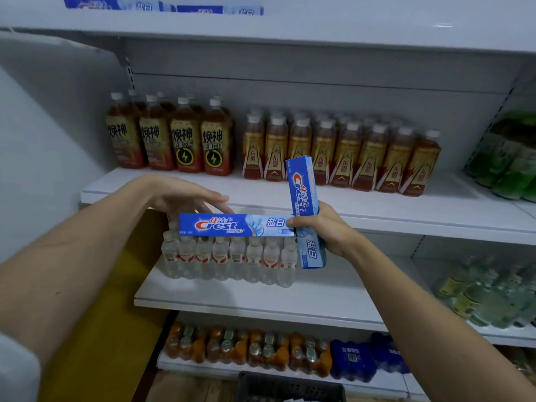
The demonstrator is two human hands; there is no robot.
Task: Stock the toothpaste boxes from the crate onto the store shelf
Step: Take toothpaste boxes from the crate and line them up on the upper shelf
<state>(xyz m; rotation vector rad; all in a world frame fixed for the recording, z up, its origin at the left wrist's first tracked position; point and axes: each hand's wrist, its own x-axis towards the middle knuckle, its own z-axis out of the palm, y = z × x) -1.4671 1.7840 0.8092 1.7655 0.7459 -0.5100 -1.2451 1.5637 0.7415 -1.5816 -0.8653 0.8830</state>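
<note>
Retail shop, drinks aisle. Evidence: white metal store shelf (377,210) with slotted uprights, several tiers, stocked in facing rows. On that shelf: dark energy-drink bottles (171,137) at its left end, a long row of amber bottles with gold labels (342,155) to their right, green bottles (510,158) beyond its right end. Tier below it: shrink-wrapped pack of small water bottles (229,256). Two tiers below it: wrapped orange drink packs (246,346) and blue packs (362,358). Tier above it: blue toothpaste boxes (162,5) lined up at the edge. On the floor beneath it: a black plastic crate (290,387).
</note>
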